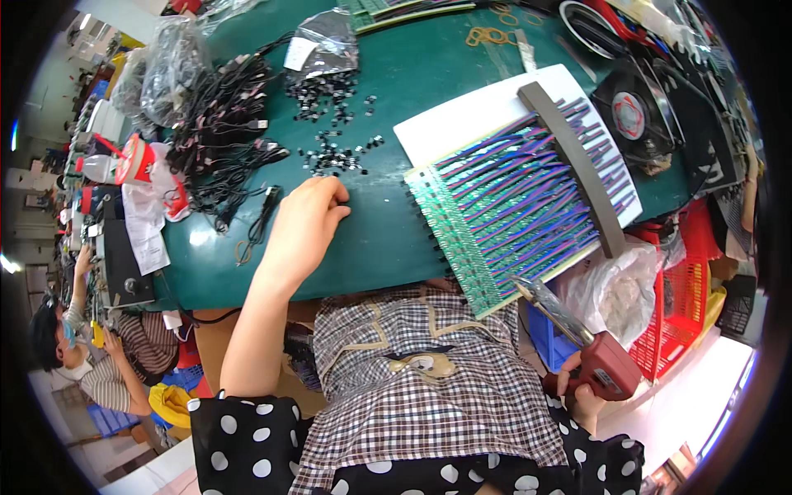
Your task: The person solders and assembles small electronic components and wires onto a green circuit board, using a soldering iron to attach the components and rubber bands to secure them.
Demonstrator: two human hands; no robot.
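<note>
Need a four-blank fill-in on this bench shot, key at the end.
1. The person's ____ hand grips a soldering gun.
2. The small black parts scattered on the tabletop lie closest to the person's ____ hand.
3. The flat panel beneath the wired circuit boards is ____.
4. The tabletop's colour is ____.

Key: right; left; white; green

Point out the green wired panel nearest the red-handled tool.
The panel with the dark bar across its wires; the other panel lies farther off, at the picture's top edge.
</note>
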